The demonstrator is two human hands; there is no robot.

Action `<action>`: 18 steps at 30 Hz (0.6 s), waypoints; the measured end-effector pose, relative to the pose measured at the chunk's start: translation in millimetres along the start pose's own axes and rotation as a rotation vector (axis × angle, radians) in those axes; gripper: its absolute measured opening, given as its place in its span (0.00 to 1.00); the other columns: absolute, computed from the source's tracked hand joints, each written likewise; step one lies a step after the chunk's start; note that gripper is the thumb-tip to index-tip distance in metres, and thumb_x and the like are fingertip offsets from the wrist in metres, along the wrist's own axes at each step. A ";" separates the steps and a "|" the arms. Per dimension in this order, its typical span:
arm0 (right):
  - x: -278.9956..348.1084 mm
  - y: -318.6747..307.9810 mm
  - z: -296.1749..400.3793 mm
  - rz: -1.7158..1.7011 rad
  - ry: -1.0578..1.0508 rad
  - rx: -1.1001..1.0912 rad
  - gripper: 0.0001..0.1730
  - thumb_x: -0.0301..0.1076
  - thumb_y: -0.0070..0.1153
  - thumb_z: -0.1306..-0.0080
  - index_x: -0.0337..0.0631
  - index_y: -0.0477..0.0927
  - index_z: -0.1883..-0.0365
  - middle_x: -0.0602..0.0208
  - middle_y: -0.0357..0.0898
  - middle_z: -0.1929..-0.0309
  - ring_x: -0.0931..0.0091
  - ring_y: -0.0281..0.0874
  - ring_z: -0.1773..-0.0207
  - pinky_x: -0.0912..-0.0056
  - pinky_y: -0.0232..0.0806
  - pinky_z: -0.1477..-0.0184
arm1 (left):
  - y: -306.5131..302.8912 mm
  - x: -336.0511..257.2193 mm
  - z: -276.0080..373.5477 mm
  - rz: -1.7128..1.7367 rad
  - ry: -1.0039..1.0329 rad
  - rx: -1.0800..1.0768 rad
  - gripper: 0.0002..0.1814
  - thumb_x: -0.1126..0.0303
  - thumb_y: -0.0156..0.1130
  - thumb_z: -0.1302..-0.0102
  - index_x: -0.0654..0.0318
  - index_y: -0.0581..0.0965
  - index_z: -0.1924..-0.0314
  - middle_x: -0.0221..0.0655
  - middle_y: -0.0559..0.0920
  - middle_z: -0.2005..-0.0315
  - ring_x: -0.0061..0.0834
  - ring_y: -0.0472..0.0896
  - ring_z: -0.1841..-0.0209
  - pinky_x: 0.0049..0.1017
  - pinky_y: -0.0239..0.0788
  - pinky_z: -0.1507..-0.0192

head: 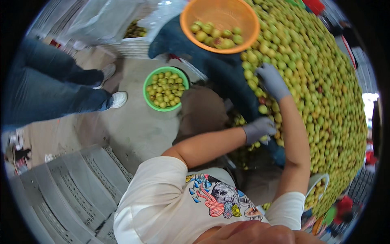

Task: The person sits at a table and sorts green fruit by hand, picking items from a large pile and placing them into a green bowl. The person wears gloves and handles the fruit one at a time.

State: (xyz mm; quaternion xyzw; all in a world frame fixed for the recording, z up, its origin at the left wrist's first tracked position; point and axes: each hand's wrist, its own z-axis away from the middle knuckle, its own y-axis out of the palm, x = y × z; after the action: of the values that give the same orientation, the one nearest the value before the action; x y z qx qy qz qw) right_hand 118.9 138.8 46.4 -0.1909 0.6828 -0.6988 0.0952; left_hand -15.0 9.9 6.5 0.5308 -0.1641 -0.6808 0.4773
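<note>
A large heap of small round green-yellow fruits (323, 116) spreads before me and to the right. My right hand (271, 80), in a grey glove, reaches down onto the heap's near edge, its fingertips among the fruits; whether it grips one is hidden. Nearer my body is my left hand (260, 130), also grey-gloved, fingers curled beside the edge of the heap. What lies inside its fingers is too blurred to tell. Dark blue sheeting (224, 73) borders the heap. An orange plastic basin (219, 49), partly filled with fruits, stands beyond my right hand.
A green basin (146, 97) of fruits sits on the concrete floor (137, 131) by my knee. Someone in jeans (61, 88) stands at left. Grey plastic crates (76, 189) are at lower left. A pale bucket (325, 180) with fruits rests beside the heap.
</note>
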 end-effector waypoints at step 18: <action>178.3 -134.3 -60.9 -0.540 -0.012 -0.426 0.21 0.28 0.58 0.34 0.39 0.74 0.42 0.52 0.76 0.48 0.58 0.76 0.48 0.61 0.69 0.45 | 9.1 -8.1 12.7 0.522 0.253 0.042 0.12 0.64 0.55 0.28 0.59 0.72 0.49 0.32 0.75 0.60 0.25 0.77 0.63 0.28 0.75 0.60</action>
State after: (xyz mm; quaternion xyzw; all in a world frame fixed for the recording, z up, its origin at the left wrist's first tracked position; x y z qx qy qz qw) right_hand -50.2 131.1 204.2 -0.3843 0.7376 -0.5395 -0.1312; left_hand -22.0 8.5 22.6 0.5610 -0.2486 -0.4598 0.6420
